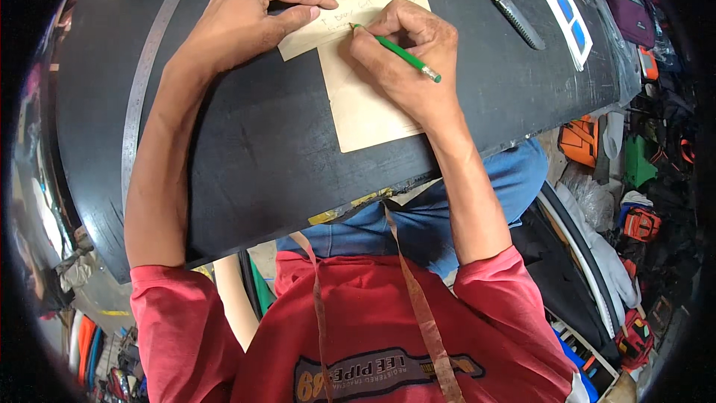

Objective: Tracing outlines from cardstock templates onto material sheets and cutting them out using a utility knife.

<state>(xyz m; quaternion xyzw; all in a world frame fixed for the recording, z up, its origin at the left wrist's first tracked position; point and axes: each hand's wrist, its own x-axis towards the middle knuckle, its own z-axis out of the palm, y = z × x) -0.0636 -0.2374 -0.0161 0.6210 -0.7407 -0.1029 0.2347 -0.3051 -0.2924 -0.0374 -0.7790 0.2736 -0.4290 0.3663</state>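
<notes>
My right hand [414, 60] is closed round a green pencil [405, 55] with a pale eraser end. Its tip touches a tan paper sheet [304, 39] that bears faint handwriting and drawn curved lines. Palm down, my left hand [257, 11] rests at the sheet's left side, fingers partly spread and a ring on one of them. The index fingertip presses the paper close to the writing. Another tan sheet [365, 116] lies beneath, reaching toward the table's near edge and partly covered by my right hand and wrist.
A long metal ruler [145, 67] runs along the left of the black tabletop [253, 172]. Right of the papers lie a utility knife [513, 13] with its blade out and a white card with blue shapes [561, 4]. Bags and scraps crowd the floor at right.
</notes>
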